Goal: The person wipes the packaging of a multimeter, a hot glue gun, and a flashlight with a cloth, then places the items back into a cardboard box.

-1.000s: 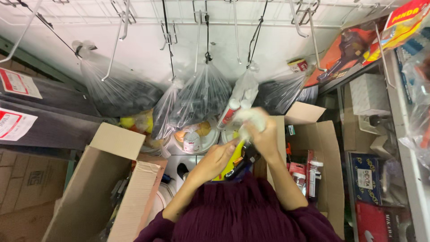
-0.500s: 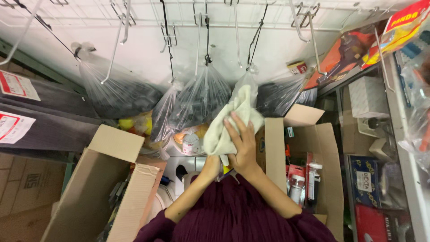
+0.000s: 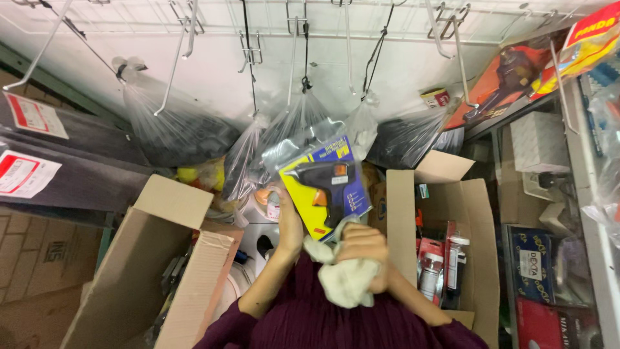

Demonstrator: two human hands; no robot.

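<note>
Fingers of right hand [image 3: 363, 249] are clenched on white cloth [image 3: 345, 281]; glue-gun blister pack [image 3: 324, 187] is propped upright by left hand [image 3: 289, 227], face exposed for wiping.

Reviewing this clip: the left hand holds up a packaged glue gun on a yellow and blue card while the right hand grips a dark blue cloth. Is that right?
Not quite. The head view shows the cloth in the right hand is off-white, not dark blue. The rest stands: the left hand holds up the packaged glue gun on its yellow and blue card.

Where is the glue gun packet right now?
In the head view, the glue gun packet is held up at the centre by the left hand, just above the cloth in the right hand.
</note>
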